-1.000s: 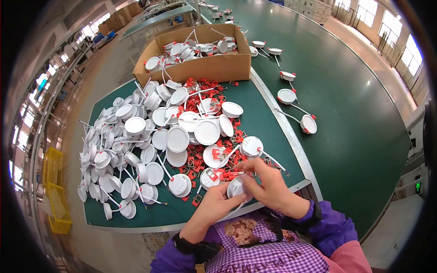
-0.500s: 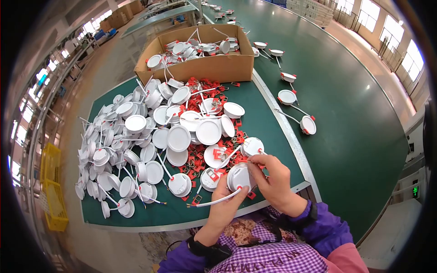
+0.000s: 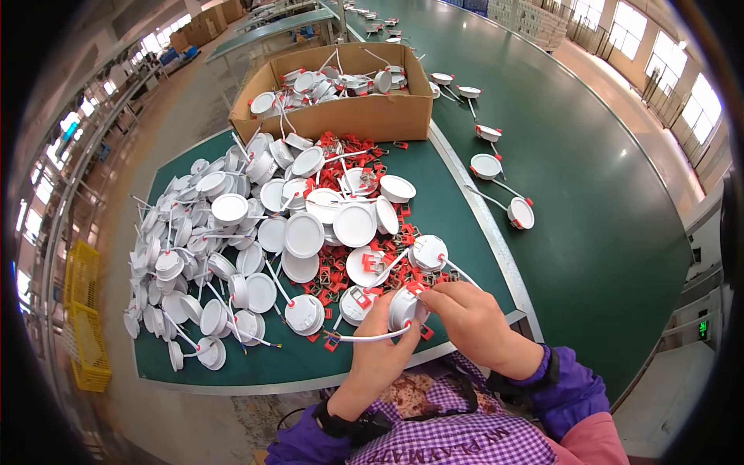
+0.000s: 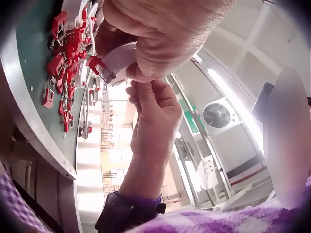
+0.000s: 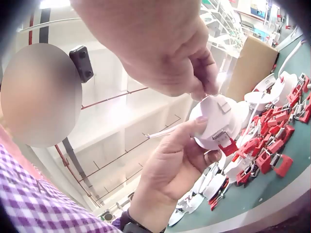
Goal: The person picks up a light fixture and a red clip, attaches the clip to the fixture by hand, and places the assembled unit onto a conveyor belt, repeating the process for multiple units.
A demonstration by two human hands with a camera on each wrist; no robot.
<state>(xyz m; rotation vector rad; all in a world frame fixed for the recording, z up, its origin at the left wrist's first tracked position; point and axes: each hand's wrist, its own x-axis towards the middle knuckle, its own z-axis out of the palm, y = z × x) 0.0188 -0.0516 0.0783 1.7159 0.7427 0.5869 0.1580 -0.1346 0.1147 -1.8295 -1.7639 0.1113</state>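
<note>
A round white downlight [image 3: 402,311] is held between the thumb and fingers of my left hand [image 3: 380,341], just over the table's front edge. Its white cable [image 3: 368,338] runs left to bare coloured wire ends. A red spring clip [image 5: 226,146] sits at the side of its housing, also visible as the red clip [image 4: 97,65] in the left wrist view. My right hand [image 3: 474,322] pinches the downlight's rim with curled thumb and fingers, which hide the spot they grip. Close by, another downlight [image 3: 428,253] lies back up, beside a heap of loose red clips [image 3: 329,275].
A large pile of white downlights [image 3: 205,248] covers the table's left side. Behind it stands a cardboard box [image 3: 333,120] of more downlights. A metal edge strip [image 3: 496,240] separates the table from the green conveyor [image 3: 597,209], where several clipped downlights lie in a row.
The downlight has come up and turned in my left hand, its cable swinging out to the left. My right hand has shifted from a red clip to the rim; a red clip now shows on the downlight.
</note>
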